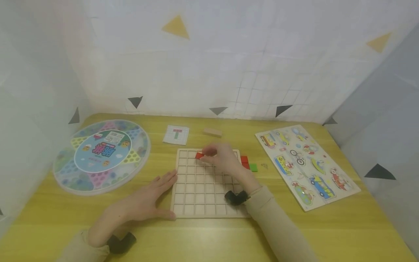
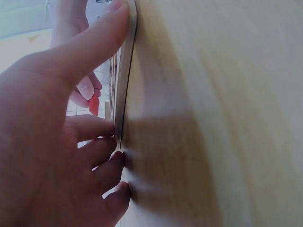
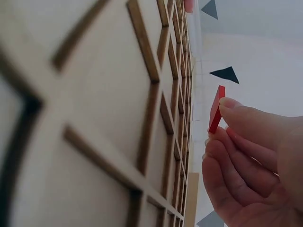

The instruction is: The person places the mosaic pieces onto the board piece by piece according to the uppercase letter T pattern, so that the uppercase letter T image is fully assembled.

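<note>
Between thumb and fingers my right hand (image 1: 221, 158) pinches a small red square tile (image 3: 217, 109), tilted on edge just above the top rows of a wooden grid board (image 1: 199, 189). In the head view the red tile (image 1: 199, 155) shows over an upper-left cell. My left hand (image 1: 147, 198) rests at the board's left side, fingers spread, with fingertips and thumb against the edge. In the left wrist view those fingertips (image 2: 113, 165) touch the board's rim. More red tiles (image 1: 244, 162) and a green tile (image 1: 253, 167) lie to the right of the board, partly behind the right wrist.
Behind the board are a pattern card (image 1: 176, 135) with a red and green T shape and a wooden block (image 1: 212, 132). A round game box (image 1: 101, 156) lies at the left, a picture puzzle board (image 1: 307, 165) at the right. White walls enclose the table.
</note>
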Demonstrator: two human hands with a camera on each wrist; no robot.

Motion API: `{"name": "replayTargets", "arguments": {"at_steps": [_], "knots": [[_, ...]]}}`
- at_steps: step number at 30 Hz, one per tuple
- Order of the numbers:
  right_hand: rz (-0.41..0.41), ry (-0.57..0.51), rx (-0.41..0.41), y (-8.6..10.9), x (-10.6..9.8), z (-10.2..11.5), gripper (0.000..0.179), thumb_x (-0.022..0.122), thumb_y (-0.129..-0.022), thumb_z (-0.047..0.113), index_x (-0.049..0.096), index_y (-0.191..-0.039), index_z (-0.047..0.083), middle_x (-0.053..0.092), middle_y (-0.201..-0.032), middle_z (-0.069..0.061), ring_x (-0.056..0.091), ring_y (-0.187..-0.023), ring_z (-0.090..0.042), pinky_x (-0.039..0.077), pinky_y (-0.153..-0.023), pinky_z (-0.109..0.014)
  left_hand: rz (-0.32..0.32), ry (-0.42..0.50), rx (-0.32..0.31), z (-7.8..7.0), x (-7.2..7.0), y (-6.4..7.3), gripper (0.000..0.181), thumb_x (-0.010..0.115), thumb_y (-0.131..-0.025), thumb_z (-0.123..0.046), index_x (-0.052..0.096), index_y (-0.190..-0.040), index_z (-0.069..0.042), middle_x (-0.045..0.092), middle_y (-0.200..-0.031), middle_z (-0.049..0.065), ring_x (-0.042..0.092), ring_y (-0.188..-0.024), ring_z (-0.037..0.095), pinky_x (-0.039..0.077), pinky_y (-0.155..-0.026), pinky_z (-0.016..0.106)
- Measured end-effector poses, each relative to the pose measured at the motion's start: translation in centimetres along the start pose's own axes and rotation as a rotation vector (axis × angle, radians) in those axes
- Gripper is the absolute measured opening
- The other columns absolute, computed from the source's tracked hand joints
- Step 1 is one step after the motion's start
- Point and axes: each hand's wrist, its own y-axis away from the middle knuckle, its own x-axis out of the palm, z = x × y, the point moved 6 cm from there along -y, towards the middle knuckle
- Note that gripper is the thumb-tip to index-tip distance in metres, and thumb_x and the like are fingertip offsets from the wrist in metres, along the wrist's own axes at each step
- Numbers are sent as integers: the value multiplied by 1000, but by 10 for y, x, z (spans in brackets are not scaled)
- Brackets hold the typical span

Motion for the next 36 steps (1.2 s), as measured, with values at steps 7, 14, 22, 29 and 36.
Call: {"name": "replayTargets", "arguments": {"at_steps": [7,14,22,29,36], "knots": [[7,11,-28,-1,2,-4,23,80,-86,21,75,-106,12,74,-103,0,67,-98,-17,57,-89,-35,-11,-9,-5,3,1,-1,114,70,-74,-72,20,-161,-18,4,-169,-4,14,-150,45,21,-120,62],[45,30,-33,-1,6,-8,23,79,-87,21,75,-108,13,74,-104,3,68,-100,-15,57,-92,-34,-11,-16,-11,4,2,-1,114,70,-74,-72,20,-161,-19,4,-169,-5,15,-150,46,22,-119,62],[50,67,-73,0,7,-7,23,79,-87,19,75,-109,12,74,-105,1,68,-101,-15,57,-93,-34,-3,-9,-17,3,2,-1,114,71,-74,-71,19,-161,-19,4,-169,-4,14,-150,45,21,-120,61],[59,88,-99,-1,9,-7,22,79,-87,18,76,-107,11,74,-103,2,68,-98,-13,57,-91,-32,-3,-13,-18,4,2,-2,114,71,-74,-72,19,-161,-19,3,-169,-5,13,-152,41,20,-121,59],[62,78,-99,-1,11,-10,24,79,-87,20,75,-109,13,73,-105,5,67,-101,-12,57,-92,-33,-13,-5,22,0,2,-1,113,70,-76,-71,20,-161,-13,6,-169,1,11,-154,36,18,-122,59]]}}
